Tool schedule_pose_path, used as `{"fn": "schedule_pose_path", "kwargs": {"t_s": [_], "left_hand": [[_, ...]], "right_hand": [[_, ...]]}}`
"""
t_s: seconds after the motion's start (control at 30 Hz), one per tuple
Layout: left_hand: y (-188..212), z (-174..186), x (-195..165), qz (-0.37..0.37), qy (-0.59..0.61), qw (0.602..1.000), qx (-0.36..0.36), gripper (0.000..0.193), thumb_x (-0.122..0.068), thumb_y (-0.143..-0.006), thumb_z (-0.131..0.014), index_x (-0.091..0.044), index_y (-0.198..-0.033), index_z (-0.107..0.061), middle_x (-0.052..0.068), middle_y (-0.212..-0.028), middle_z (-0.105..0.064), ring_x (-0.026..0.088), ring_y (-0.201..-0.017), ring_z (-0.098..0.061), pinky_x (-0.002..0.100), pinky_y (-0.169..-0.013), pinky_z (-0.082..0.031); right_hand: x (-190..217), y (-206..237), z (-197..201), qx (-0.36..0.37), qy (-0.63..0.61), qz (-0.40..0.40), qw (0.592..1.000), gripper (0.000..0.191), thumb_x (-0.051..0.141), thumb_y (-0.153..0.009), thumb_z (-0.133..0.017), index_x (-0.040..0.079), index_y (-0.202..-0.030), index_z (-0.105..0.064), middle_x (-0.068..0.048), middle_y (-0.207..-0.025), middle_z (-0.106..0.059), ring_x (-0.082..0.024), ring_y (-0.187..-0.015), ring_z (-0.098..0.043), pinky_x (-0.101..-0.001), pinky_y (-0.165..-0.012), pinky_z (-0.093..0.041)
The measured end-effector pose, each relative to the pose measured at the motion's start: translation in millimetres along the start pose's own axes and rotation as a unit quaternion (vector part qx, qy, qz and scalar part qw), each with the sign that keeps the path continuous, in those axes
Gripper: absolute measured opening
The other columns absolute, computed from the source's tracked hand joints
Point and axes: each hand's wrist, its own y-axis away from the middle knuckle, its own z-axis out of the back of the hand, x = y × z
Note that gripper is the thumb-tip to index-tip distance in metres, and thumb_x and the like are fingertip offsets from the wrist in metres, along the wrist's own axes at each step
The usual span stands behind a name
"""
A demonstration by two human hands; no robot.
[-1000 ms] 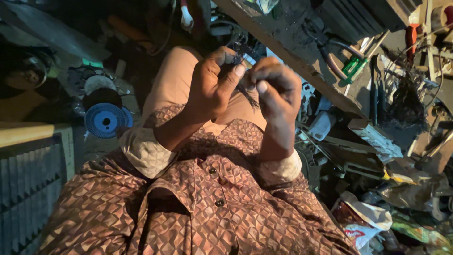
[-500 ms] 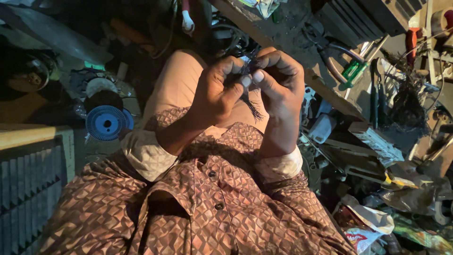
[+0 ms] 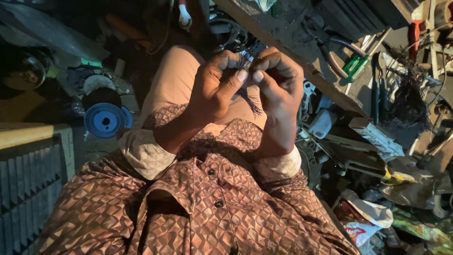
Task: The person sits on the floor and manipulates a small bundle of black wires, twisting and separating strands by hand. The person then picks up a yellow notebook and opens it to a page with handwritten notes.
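Both hands meet above the lap: left hand (image 3: 214, 89) and right hand (image 3: 278, 85) pinch wire bundle (image 3: 247, 80) between them. Spool (image 3: 104, 120) lies left; screwdriver (image 3: 354, 66) right.

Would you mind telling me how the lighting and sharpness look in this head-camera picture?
Head view: warm light falls on the left hand, the right hand and the brown patterned shirt, which are fairly sharp; the thin dark wire strands pinched between the fingertips are hard to resolve; the upper left sinks into deep shadow, though the blue round plastic spool still shows.
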Motion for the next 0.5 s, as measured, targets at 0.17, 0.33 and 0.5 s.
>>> {"fn": "schedule_pose_path", "kwargs": {"t_s": [0.17, 0.33, 0.5], "left_hand": [[0.5, 4.2, 1.9, -0.014, -0.036, 0.999, -0.012, 0.006, -0.008, -0.108, -0.06, -0.004, -0.104, -0.059, -0.002, -0.096, -0.059, 0.006, -0.093, -0.052, 0.026, -0.086, -0.047], [1.3, 0.6, 3.5, -0.007, 0.0, 1.0, 0.01, 0.004, -0.007, -0.106, -0.059, -0.003, -0.108, -0.058, -0.002, -0.099, -0.059, 0.006, -0.095, -0.055, 0.026, -0.088, -0.049], [1.2, -1.0, 1.3, 0.014, 0.017, 0.999, 0.024, 0.004, -0.007, -0.106, -0.059, -0.003, -0.106, -0.058, -0.002, -0.097, -0.057, 0.006, -0.092, -0.053, 0.025, -0.084, -0.048]], "right_hand": [[6.2, 3.3, 6.7, 0.08, 0.095, 0.027, 0.992, 0.02, 0.009, -0.096, -0.074, -0.008, -0.097, -0.064, -0.015, -0.102, -0.063, -0.019, -0.09, -0.065, -0.0308, -0.083, -0.054], [9.4, -2.2, 7.1, 0.041, -0.033, -0.009, 0.999, 0.022, 0.008, -0.095, -0.075, -0.006, -0.107, -0.062, -0.013, -0.109, -0.062, -0.017, -0.091, -0.064, -0.027, -0.082, -0.054], [9.3, -7.7, 4.1, 0.02, -0.025, -0.023, 0.999, 0.018, -0.002, -0.094, -0.075, -0.007, -0.105, -0.062, -0.012, -0.107, -0.061, -0.013, -0.082, -0.061, -0.0224, -0.072, -0.051]]}}
